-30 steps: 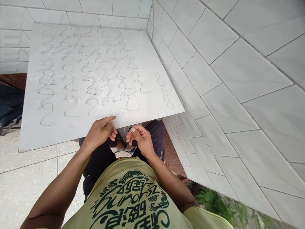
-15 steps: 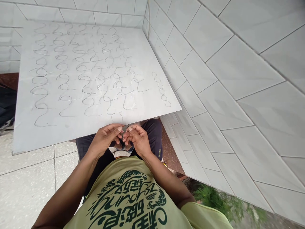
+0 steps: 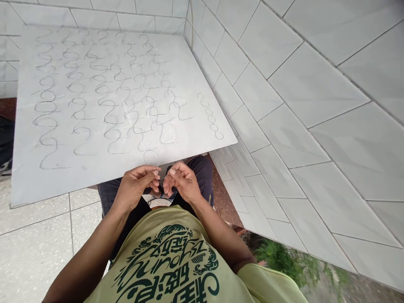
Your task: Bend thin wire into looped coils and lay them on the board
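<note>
A thin wire (image 3: 152, 150) with a round loop at its upper end is pinched between my two hands. My left hand (image 3: 137, 183) grips it just under the loop, thumb against fingers. My right hand (image 3: 184, 181) pinches the other stretch, and a short curved piece spans the gap between them. Both hands are over my lap at the near edge of a white board (image 3: 189, 143). Rows of bent, S-shaped wires (image 3: 52, 122) lie across the board. A short chain of small wire loops (image 3: 210, 115) is near its right edge.
A white tiled wall (image 3: 277, 122) runs close along the right, and another tiled wall (image 3: 94, 17) stands behind the board. Pale speckled floor (image 3: 41, 244) shows at lower left. Green plants (image 3: 284, 256) are at lower right, and a dark item (image 3: 5, 143) is at far left.
The wire's loop now stands out more above my left hand. My hands are slightly farther apart, with more wire showing between them. The view has shifted a little.
</note>
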`<state>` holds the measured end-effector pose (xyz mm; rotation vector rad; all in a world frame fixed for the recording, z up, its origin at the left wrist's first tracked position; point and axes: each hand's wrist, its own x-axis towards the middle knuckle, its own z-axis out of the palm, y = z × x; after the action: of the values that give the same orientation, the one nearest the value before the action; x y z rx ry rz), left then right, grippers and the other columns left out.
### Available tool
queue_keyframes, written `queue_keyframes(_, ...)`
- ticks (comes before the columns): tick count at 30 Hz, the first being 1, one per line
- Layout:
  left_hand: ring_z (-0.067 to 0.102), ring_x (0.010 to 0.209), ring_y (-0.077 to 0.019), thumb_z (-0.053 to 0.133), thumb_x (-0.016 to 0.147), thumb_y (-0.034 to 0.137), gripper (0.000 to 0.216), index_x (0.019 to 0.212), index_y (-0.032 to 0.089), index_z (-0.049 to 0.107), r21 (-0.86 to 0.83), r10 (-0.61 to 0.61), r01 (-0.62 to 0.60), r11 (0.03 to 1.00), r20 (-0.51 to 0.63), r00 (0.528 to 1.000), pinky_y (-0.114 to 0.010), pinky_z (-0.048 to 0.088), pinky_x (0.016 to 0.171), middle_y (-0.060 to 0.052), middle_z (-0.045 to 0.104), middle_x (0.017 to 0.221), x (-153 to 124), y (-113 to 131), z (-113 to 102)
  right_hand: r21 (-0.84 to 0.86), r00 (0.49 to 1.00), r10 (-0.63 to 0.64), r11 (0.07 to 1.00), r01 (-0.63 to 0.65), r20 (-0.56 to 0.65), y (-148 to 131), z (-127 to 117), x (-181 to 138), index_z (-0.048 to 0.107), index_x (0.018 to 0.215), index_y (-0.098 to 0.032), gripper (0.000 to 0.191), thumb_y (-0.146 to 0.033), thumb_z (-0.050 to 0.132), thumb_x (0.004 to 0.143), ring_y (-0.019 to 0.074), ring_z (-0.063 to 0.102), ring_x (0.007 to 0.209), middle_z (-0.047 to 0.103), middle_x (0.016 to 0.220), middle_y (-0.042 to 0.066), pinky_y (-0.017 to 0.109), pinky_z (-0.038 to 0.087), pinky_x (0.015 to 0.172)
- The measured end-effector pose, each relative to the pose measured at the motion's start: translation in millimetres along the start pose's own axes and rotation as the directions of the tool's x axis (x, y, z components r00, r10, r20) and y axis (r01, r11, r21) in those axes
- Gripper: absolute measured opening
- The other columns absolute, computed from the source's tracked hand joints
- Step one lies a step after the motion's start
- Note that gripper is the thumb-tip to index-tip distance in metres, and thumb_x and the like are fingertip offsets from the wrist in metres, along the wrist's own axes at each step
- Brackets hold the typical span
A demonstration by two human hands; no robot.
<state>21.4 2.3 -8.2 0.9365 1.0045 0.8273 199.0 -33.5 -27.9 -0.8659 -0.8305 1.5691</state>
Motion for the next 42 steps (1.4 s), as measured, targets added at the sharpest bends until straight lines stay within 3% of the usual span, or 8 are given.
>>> queue_keyframes(6,0.069,0.065,-0.0155,0.085,0.079,0.04,0.033,0.102,0.016,0.079,-0.024,0.046,-0.048,0.999,-0.09,0.995,-0.027,0.058,0.059,-0.006,0.075,0.083,-2.5,-2.8,-1.1,-0.098,0.997,-0.063,0.993,0.058,-0.047,6.2,1.0,-1.0,0.05,0.091,-0.023,0.04,-0.058,0.069,0.093,0.0141,0.068,0.053,0.076,0.076,0.0,0.025,0.054,0.046)
queue_keyframes(12,0.068,0.061,-0.0151,0.084,0.081,0.04,0.031,0.1,0.016,0.08,0.038,0.034,-0.031,0.999,-0.077,0.996,-0.028,0.06,0.058,-0.006,0.076,0.083,-5.3,4.4,0.5,-0.059,0.999,-0.036,0.998,0.037,0.003,7.0,-7.5,-0.7,0.062,0.094,-0.021,0.035,-0.053,0.073,0.091,0.0141,0.065,0.052,0.074,0.071,0.001,0.024,0.05,0.045)
queue_keyframes(18,0.068,0.058,-0.016,0.085,0.079,0.042,0.032,0.096,0.015,0.08,0.058,0.021,-0.016,0.998,-0.082,0.996,-0.03,0.061,0.058,-0.007,0.075,0.08,-5.4,12.8,1.4,-0.148,0.998,-0.05,0.987,0.055,0.034,3.7,-14.1,0.3,0.065,0.086,-0.02,0.033,-0.051,0.074,0.091,0.0132,0.063,0.051,0.074,0.07,0.002,0.026,0.052,0.049)
queue_keyframes(22,0.069,0.062,-0.0165,0.086,0.078,0.041,0.036,0.102,0.015,0.08,0.029,0.004,-0.001,1.0,-0.072,0.997,-0.03,0.062,0.061,-0.006,0.075,0.079,-4.3,14.0,0.1,-0.131,0.998,-0.057,0.99,0.054,-0.013,4.5,-12.1,1.9,0.069,0.089,-0.019,0.03,-0.048,0.075,0.091,0.0146,0.067,0.057,0.076,0.076,0.004,0.025,0.052,0.049)
queue_keyframes(28,0.074,0.08,-0.0185,0.088,0.078,0.037,0.048,0.119,0.014,0.076,-0.086,-0.052,0.053,0.995,0.011,0.999,-0.031,0.064,0.072,-0.012,0.078,0.104,-8.2,10.7,1.1,-0.072,0.995,-0.068,0.995,0.063,-0.068,4.0,-13.6,5.4,0.071,0.092,-0.019,0.025,-0.044,0.076,0.091,0.0148,0.068,0.06,0.077,0.08,0.004,0.025,0.053,0.05)
queue_keyframes(31,0.073,0.081,-0.0181,0.088,0.078,0.036,0.048,0.119,0.014,0.075,-0.118,-0.042,0.043,0.992,0.015,0.999,-0.031,0.064,0.073,-0.012,0.078,0.107,-9.2,7.0,3.7,-0.055,0.995,-0.056,0.997,0.051,-0.087,3.2,-15.5,5.9,0.071,0.092,-0.02,0.028,-0.046,0.078,0.088,0.0156,0.069,0.063,0.077,0.081,0.004,0.025,0.055,0.051)
queue_keyframes(37,0.074,0.077,-0.018,0.082,0.084,0.044,0.045,0.119,0.016,0.075,0.012,0.058,-0.058,0.998,-0.046,0.997,-0.033,0.063,0.074,-0.011,0.079,0.105,-6.3,2.7,9.5,-0.004,0.989,-0.071,0.997,0.071,-0.126,2.6,-14.5,6.2,0.072,0.092,-0.018,0.026,-0.044,0.079,0.089,0.0155,0.069,0.062,0.077,0.081,0.005,0.024,0.055,0.049)
queue_keyframes(42,0.072,0.075,-0.0174,0.077,0.087,0.05,0.047,0.118,0.016,0.074,0.157,0.104,-0.087,0.984,-0.1,0.99,-0.031,0.063,0.07,-0.009,0.078,0.102,-6.4,-2.1,10.9,-0.022,0.962,-0.144,0.989,0.143,-0.23,-23.1,-31.3,24.5,0.071,0.086,-0.018,0.028,-0.045,0.081,0.086,0.0155,0.07,0.062,0.078,0.081,0.005,0.024,0.053,0.047)
